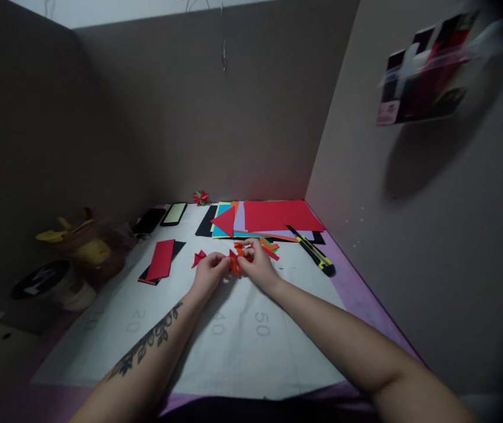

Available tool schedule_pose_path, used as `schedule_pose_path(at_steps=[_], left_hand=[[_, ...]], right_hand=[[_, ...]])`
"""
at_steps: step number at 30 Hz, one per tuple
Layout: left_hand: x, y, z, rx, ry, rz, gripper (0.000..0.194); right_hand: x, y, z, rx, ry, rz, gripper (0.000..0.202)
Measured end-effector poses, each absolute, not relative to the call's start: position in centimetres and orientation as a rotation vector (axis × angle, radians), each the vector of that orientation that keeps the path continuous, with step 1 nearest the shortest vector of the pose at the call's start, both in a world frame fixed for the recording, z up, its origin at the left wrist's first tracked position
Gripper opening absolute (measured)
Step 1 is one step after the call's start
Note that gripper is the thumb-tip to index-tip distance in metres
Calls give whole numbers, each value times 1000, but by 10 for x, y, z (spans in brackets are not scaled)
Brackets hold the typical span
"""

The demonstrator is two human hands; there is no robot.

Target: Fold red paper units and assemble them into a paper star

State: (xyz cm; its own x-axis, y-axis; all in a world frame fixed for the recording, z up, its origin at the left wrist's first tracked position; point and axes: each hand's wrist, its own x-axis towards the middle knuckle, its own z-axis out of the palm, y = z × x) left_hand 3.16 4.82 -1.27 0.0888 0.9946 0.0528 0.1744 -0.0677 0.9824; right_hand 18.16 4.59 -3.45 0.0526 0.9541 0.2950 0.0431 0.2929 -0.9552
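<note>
Between my two hands is a small folded-paper piece [235,267] in red and orange, its points sticking out around my fingertips. My left hand [211,269] pinches its left side. From the right, my right hand [257,263] pinches the same piece with thumb and fingers. Just left of my left hand lies a small red folded paper piece [199,258]. Green, orange and red paper strips [271,248] lie just behind my right hand, partly hidden by it. How the folds join between my fingers is too small to make out.
Behind my hands is a stack of coloured sheets [277,216] with a red triangle [225,222]. A yellow-black box cutter [315,252] lies right. Red and black rectangles [161,259], a phone [174,214] and a red-green paper star [201,197] sit left and back. Walls enclose the table.
</note>
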Motion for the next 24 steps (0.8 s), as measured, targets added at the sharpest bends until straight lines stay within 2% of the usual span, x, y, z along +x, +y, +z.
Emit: schedule_pose_path(at_steps=[24], left_hand=[[38, 49, -15, 1245, 1186, 1205, 29]], right_hand=[[175, 47, -34, -1036, -1209, 995, 33]])
